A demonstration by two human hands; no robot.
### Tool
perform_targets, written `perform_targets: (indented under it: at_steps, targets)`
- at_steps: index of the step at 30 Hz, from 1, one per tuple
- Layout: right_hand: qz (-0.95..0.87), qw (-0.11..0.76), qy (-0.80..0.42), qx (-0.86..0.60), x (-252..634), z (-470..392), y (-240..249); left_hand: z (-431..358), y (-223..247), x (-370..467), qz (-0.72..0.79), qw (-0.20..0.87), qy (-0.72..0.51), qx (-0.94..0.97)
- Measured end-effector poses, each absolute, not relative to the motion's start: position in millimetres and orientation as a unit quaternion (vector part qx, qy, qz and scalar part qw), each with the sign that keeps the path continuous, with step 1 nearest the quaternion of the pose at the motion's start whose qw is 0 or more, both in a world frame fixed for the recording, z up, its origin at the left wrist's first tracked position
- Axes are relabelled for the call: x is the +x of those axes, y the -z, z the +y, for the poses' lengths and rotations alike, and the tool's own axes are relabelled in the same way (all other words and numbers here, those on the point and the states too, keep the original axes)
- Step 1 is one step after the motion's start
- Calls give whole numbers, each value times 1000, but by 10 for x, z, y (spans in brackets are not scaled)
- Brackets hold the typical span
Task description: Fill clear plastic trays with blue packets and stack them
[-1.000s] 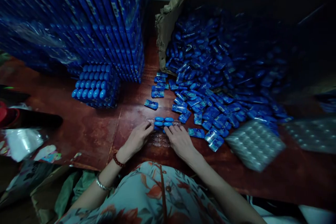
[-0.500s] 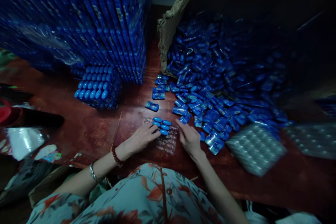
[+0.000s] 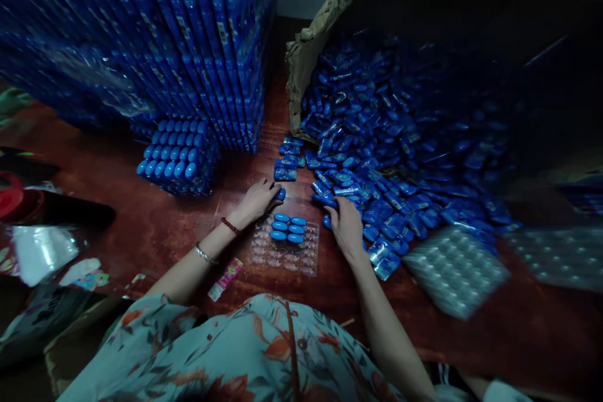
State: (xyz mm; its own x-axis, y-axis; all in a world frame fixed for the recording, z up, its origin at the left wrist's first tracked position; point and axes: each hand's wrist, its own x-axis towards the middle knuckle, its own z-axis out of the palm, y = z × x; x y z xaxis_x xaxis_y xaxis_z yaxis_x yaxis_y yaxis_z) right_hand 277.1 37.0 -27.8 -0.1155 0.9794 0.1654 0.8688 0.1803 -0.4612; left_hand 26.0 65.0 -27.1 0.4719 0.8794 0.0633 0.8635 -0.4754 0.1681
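A clear plastic tray [image 3: 308,257] with rows of hollows lies on the table before me, and several blue oval packs [image 3: 287,228] stand in its upper middle. Beyond its upper left edge, my left hand [image 3: 260,200] is closed on a small blue pack [image 3: 281,194]. To the right, at the edge of the loose heap, my right hand [image 3: 345,223] grips another blue pack [image 3: 325,201] between thumb and fingers. A few blue packs [image 3: 285,169] lie in a short column above the tray.
Tall stacks of blue packs [image 3: 211,63] and a smaller block [image 3: 172,154] rise at left. A torn carton [image 3: 298,69] spills a heap of packs [image 3: 377,132] at right. Clear trays [image 3: 456,271], a red-lidded black bottle [image 3: 70,210] and a pink wrapper [image 3: 226,278] also lie about.
Both hands have moved up off the tray. My left hand has taken hold of the pack above the tray, and my right hand one from the heap. The pink wrapper has come into view.
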Motion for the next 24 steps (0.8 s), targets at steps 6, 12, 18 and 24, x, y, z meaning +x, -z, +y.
perform_targets:
  at_steps: [6, 12, 18, 24]
  targets:
    - [-637, 348, -375, -576, 3106, -107, 81, 583, 338, 177, 568, 100, -105, 810]
    - [-726, 345, -334, -493, 2749, -448, 39, 29, 312, -108, 621, 202, -341, 676]
    - [-824, 299, -228, -424, 2557, -526, 257, -809, 161, -2, 649, 208, -479, 554]
    - [-873, 186, -178, -415, 2579, -448, 80, -1031, 183, 404, 576, 224, -458, 639]
